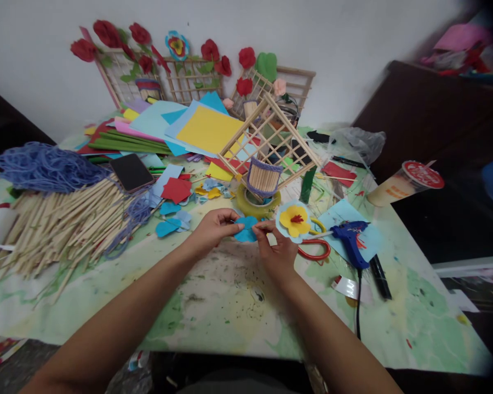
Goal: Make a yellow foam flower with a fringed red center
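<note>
A blue paper flower cutout (245,230) is held between both hands, above the front middle of the table. My left hand (216,227) pinches its left edge between thumb and fingers. On the opposite edge, my right hand (276,246) closes thumb and fingertips on the paper. Just beyond the right hand lies a layered paper flower (294,220) with pale blue and yellow petals and a red centre. Red-handled scissors (315,250) rest partly under that flower. Behind the cutout, a roll of yellowish tape (257,203) sits below a small stick lattice (267,148).
A blue glue gun (352,241) with its cord, a black marker (380,278) and a drink cup (406,183) stand to the right. Left are bamboo sticks (61,230), purple yarn (49,164) and a phone (131,172). Coloured paper sheets (211,131) lie behind.
</note>
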